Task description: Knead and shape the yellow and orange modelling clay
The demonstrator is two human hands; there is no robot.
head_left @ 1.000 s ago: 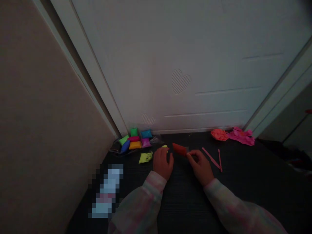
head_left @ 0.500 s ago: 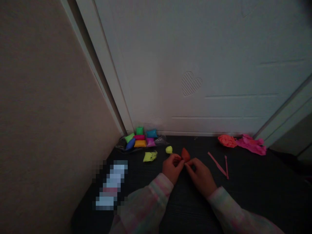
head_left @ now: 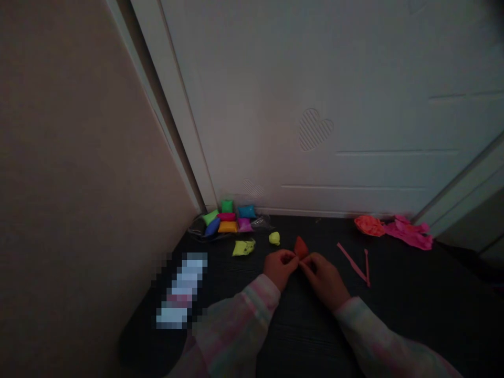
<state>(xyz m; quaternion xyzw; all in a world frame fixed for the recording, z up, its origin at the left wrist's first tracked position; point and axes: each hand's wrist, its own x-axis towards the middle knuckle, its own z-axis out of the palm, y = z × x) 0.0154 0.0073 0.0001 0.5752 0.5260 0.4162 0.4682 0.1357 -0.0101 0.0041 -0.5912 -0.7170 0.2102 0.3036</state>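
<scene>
- The yellow lump (head_left: 274, 239) is lying just beyond the left hand (head_left: 280, 269), apart from it
- The left hand is pinching the near end of the red packet (head_left: 301, 247) between thumb and fingertips
- The red packet is jutting out just ahead of both hands, its narrow tip pointing away from the person, its long axis seemingly running forward
- The right hand (head_left: 325, 278) is gripping that same near end, neither hand sitting clearly nearer

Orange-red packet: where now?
The orange-red packet is in the head view, right of centre, pinched by the left hand and right hand, right of the yellow lump.
</scene>
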